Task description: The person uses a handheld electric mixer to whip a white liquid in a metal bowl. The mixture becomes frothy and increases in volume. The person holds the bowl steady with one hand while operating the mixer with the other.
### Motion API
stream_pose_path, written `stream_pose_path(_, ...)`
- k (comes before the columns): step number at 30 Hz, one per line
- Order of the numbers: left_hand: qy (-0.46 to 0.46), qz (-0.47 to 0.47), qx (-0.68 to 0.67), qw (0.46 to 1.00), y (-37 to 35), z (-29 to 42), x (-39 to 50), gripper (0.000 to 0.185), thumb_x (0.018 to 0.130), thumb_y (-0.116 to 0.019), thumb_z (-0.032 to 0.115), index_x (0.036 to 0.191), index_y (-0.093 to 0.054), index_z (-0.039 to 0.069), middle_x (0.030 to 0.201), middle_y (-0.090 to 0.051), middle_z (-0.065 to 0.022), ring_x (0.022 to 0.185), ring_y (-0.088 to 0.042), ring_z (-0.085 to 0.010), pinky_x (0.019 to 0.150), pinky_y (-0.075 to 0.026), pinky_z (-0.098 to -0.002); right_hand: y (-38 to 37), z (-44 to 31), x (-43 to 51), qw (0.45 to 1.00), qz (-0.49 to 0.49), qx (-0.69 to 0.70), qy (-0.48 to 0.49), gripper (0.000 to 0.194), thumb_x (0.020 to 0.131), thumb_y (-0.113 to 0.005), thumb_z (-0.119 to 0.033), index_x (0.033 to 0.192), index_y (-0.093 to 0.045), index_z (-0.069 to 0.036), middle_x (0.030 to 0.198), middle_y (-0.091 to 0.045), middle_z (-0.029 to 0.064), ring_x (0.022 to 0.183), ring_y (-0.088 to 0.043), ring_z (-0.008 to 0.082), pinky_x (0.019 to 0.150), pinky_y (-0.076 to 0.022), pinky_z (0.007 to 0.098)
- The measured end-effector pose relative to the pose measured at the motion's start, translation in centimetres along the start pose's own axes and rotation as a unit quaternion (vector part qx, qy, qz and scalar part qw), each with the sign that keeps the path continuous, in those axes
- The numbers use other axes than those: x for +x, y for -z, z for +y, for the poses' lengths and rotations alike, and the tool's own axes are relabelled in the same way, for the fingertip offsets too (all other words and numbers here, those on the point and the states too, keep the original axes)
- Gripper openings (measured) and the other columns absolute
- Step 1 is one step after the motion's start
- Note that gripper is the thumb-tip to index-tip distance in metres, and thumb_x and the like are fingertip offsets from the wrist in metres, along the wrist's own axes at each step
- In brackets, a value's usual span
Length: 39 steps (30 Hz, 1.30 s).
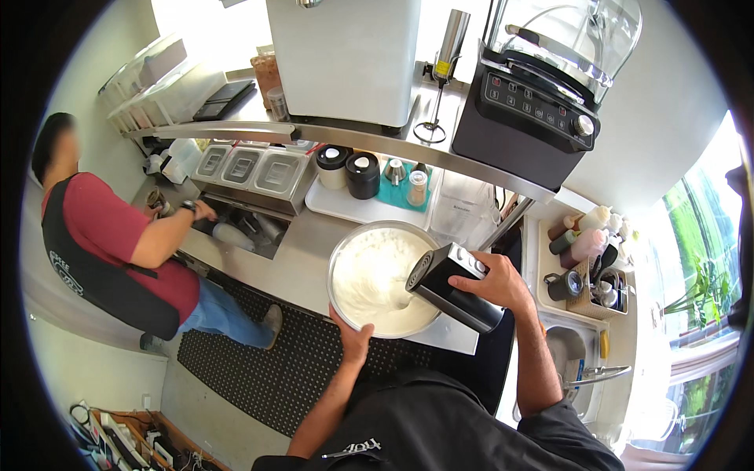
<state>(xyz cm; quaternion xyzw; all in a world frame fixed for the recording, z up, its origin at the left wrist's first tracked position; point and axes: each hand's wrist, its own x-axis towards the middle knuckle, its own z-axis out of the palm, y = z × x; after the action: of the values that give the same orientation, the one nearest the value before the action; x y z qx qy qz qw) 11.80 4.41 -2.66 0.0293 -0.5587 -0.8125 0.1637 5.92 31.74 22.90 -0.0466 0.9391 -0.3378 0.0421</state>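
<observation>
A large round mixing bowl at the front edge of the steel counter holds thick, white, cream-like stuff marked with swirls. My left hand grips the bowl's near left rim, its thumb on the outer side. In my right hand is a black device with several buttons, apparently an electric hand mixer. It leans over the bowl's right side. A small dip shows in the white stuff just below it; any beaters are mostly hidden behind the mixer's body.
A co-worker reaches into a counter well at left. Lidded steel pans and a white tray stand behind the bowl. Overhead, a shelf carries a blender and a frother. A sink lies right.
</observation>
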Motion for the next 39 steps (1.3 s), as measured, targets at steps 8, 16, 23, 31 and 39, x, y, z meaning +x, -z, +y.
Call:
stream_pose_path(8,-0.030,0.028,0.018,0.999,-0.7,-0.5,-1.5,0.104,0.077,-0.073,0.008,0.162,-0.012,0.006,0.158,-0.030,-0.0148,0.148,-0.030,-0.0276,0.123,-0.027,-0.0423,0.2,-0.2,0.2,0.999,-0.030,-0.016,-0.005,0.064,0.077,-0.085,-0.051,0.122,-0.074,-0.008,0.100,-0.077,0.0177,0.091,-0.075,0.0294,0.087,-0.0567,0.0376)
stream_pose_path(16,0.081,0.081,-0.097,0.989,0.9,2.5,2.6,0.105,0.075,-0.073,0.012,0.162,-0.014,0.004,0.154,-0.038,-0.0171,0.144,-0.037,-0.0281,0.122,-0.029,-0.0416,0.5,0.0,0.1,1.000,-0.027,-0.007,0.002,0.065,0.076,-0.085,-0.050,0.122,-0.074,-0.006,0.097,-0.077,0.0177,0.087,-0.075,0.0282,0.084,-0.0575,0.0376)
stream_pose_path(23,0.068,-0.044,0.002,0.997,2.4,2.6,1.9,0.102,0.076,-0.077,0.016,0.160,-0.019,0.002,0.152,-0.040,-0.0162,0.141,-0.039,-0.0264,0.120,-0.032,-0.0401,0.2,1.2,0.1,0.999,0.002,0.025,0.031,0.060,0.076,-0.089,-0.045,0.113,-0.074,0.001,0.080,-0.073,0.0146,0.070,-0.068,0.0174,0.071,-0.0553,0.0348)
stream_pose_path(31,0.064,-0.012,-0.031,0.997,0.8,1.3,-1.1,0.117,0.073,-0.082,0.013,0.163,-0.006,0.006,0.159,-0.030,-0.0144,0.146,-0.032,-0.0298,0.122,-0.029,-0.0460,0.5,0.6,0.1,1.000,-0.005,0.005,0.020,0.061,0.077,-0.089,-0.044,0.116,-0.073,0.001,0.083,-0.075,0.0148,0.073,-0.069,0.0180,0.074,-0.0558,0.0345)
stream_pose_path(39,-0.003,0.095,-0.013,0.995,-1.8,0.4,-1.6,0.113,0.072,-0.074,0.006,0.164,-0.009,0.009,0.159,-0.031,-0.0143,0.149,-0.029,-0.0288,0.126,-0.020,-0.0434,-0.3,1.0,-0.2,0.999,0.002,0.027,0.034,0.061,0.077,-0.088,-0.043,0.118,-0.073,0.000,0.090,-0.076,0.0169,0.079,-0.072,0.0212,0.078,-0.0561,0.0357)
